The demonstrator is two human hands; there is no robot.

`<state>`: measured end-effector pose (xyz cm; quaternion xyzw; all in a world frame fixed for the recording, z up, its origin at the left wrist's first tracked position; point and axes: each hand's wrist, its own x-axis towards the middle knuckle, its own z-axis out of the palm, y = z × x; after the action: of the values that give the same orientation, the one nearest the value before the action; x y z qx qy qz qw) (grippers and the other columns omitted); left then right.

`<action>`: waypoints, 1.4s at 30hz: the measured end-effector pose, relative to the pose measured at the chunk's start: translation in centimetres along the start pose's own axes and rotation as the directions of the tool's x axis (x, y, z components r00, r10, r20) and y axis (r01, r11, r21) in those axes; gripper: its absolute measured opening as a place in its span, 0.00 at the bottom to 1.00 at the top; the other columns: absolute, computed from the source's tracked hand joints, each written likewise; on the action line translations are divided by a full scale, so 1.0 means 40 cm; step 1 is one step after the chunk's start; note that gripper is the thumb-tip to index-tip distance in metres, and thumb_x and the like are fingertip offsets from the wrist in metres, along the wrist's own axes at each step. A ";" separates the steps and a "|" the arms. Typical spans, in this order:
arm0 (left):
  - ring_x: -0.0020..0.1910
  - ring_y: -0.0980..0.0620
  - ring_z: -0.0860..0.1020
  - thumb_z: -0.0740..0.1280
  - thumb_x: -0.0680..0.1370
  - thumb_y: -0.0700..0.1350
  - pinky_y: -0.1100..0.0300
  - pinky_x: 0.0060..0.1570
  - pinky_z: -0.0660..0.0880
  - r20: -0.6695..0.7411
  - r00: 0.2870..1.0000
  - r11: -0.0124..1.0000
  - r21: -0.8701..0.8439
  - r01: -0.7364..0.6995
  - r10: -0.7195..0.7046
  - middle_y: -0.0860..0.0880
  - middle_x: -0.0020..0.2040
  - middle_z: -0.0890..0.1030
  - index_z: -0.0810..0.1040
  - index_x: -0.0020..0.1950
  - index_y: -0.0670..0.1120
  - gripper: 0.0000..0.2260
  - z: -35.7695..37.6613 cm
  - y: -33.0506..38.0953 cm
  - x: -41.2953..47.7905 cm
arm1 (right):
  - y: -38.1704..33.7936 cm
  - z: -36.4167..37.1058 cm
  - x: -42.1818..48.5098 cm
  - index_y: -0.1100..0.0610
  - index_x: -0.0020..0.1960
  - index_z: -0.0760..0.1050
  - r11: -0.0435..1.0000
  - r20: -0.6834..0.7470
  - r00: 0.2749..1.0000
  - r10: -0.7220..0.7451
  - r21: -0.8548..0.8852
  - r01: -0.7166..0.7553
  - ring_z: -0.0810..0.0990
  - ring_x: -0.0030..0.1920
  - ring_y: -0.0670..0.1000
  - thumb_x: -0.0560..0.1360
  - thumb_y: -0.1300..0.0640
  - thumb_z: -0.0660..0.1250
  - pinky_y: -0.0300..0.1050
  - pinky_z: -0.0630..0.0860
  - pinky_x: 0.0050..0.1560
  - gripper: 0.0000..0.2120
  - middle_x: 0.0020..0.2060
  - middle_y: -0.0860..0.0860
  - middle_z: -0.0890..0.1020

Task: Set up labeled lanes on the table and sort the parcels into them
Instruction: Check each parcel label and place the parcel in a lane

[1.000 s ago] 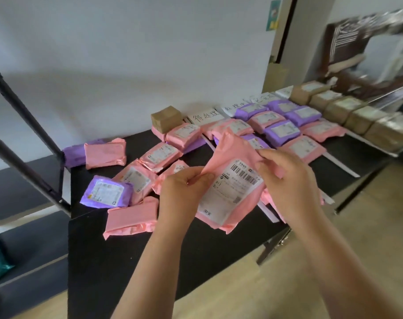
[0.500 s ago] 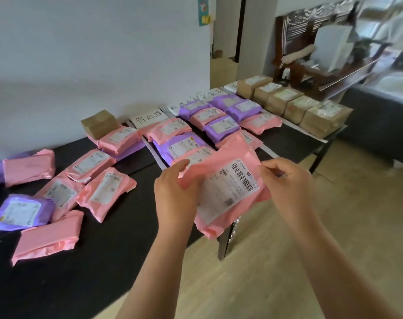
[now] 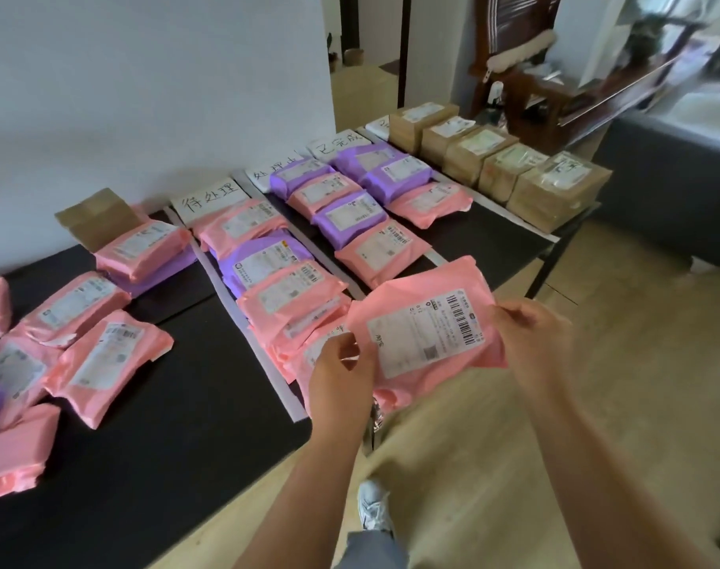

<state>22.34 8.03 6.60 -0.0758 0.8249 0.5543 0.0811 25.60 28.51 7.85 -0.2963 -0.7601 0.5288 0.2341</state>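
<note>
White sneaker (image 3: 373, 509), grey trouser leg (image 3: 372, 550) (cut off by frame)

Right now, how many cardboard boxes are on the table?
6. Five cardboard boxes line the table's right end; a sixth box sits by the wall, left of the lanes. Others may be hidden.

We see soft daylight, brightest at the upper right, where the furniture (image 3: 526, 88) looks washed out and smeared. The wide lens bends the edges; print on parcel labels (image 3: 426, 334) is blurred.
</note>
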 end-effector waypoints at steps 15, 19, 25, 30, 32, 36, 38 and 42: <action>0.25 0.63 0.79 0.64 0.81 0.43 0.70 0.20 0.70 0.144 0.956 0.966 0.071 0.248 -0.256 0.51 0.42 0.82 0.76 0.59 0.40 0.10 0.250 0.010 0.356 | 0.145 0.156 0.359 0.53 0.61 0.77 0.940 0.176 0.962 0.209 -0.308 -0.148 0.85 0.45 0.51 0.82 0.56 0.61 0.49 0.84 0.43 0.10 0.53 0.52 0.81; 0.31 0.57 0.77 0.63 0.82 0.45 0.63 0.31 0.72 0.147 0.933 0.942 0.114 0.314 -0.329 0.51 0.40 0.81 0.78 0.57 0.43 0.09 0.303 0.005 0.403 | 0.174 0.191 0.438 0.52 0.58 0.78 0.914 0.266 0.934 0.238 -0.386 -0.123 0.84 0.44 0.51 0.82 0.57 0.60 0.54 0.83 0.46 0.09 0.48 0.50 0.83; 0.34 0.54 0.78 0.56 0.84 0.45 0.62 0.30 0.71 0.055 0.891 0.883 0.175 0.435 -0.450 0.44 0.49 0.83 0.74 0.66 0.41 0.15 0.367 -0.008 0.458 | 0.218 0.249 0.542 0.48 0.54 0.73 0.804 0.451 0.839 0.303 -0.593 0.029 0.81 0.45 0.47 0.83 0.54 0.58 0.53 0.80 0.54 0.05 0.45 0.43 0.81; 0.41 0.50 0.82 0.54 0.85 0.46 0.64 0.32 0.77 -0.024 0.868 0.860 0.126 0.494 -0.495 0.44 0.61 0.79 0.71 0.70 0.44 0.16 0.414 -0.004 0.467 | 0.250 0.271 0.604 0.50 0.53 0.71 0.694 0.597 0.711 0.370 -0.687 0.216 0.81 0.51 0.53 0.83 0.55 0.55 0.57 0.76 0.60 0.07 0.51 0.49 0.80; 0.46 0.45 0.83 0.55 0.84 0.45 0.59 0.35 0.78 -0.062 0.863 0.860 0.076 0.505 -0.502 0.45 0.61 0.79 0.71 0.71 0.44 0.16 0.426 0.002 0.465 | 0.256 0.277 0.621 0.49 0.52 0.71 0.697 0.633 0.684 0.363 -0.671 0.252 0.81 0.52 0.53 0.84 0.53 0.55 0.56 0.77 0.59 0.07 0.51 0.50 0.81; 0.51 0.43 0.82 0.55 0.85 0.45 0.61 0.35 0.74 -0.112 0.851 0.854 0.033 0.520 -0.514 0.46 0.60 0.79 0.70 0.71 0.45 0.15 0.441 0.021 0.447 | 0.263 0.281 0.643 0.51 0.55 0.74 0.727 0.698 0.640 0.321 -0.615 0.305 0.79 0.50 0.51 0.83 0.52 0.57 0.55 0.78 0.58 0.07 0.52 0.51 0.81; 0.52 0.43 0.82 0.56 0.84 0.44 0.60 0.36 0.74 -0.134 0.846 0.852 0.021 0.523 -0.516 0.46 0.59 0.79 0.70 0.70 0.45 0.15 0.444 0.028 0.438 | 0.261 0.283 0.655 0.51 0.54 0.74 0.732 0.719 0.628 0.298 -0.594 0.333 0.80 0.48 0.50 0.82 0.53 0.61 0.50 0.80 0.52 0.05 0.53 0.51 0.80; 0.49 0.47 0.81 0.58 0.83 0.43 0.56 0.40 0.78 -0.203 0.846 0.864 0.000 0.503 -0.493 0.44 0.59 0.79 0.69 0.71 0.43 0.16 0.432 0.046 0.420 | 0.244 0.283 0.672 0.54 0.60 0.78 0.752 0.731 0.639 0.241 -0.557 0.354 0.82 0.48 0.50 0.80 0.55 0.64 0.43 0.81 0.47 0.10 0.56 0.52 0.80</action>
<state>6.43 24.16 -1.84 -0.3390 0.7953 0.4820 0.1424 0.80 42.33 -3.93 -0.0797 -0.9290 0.2923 -0.2125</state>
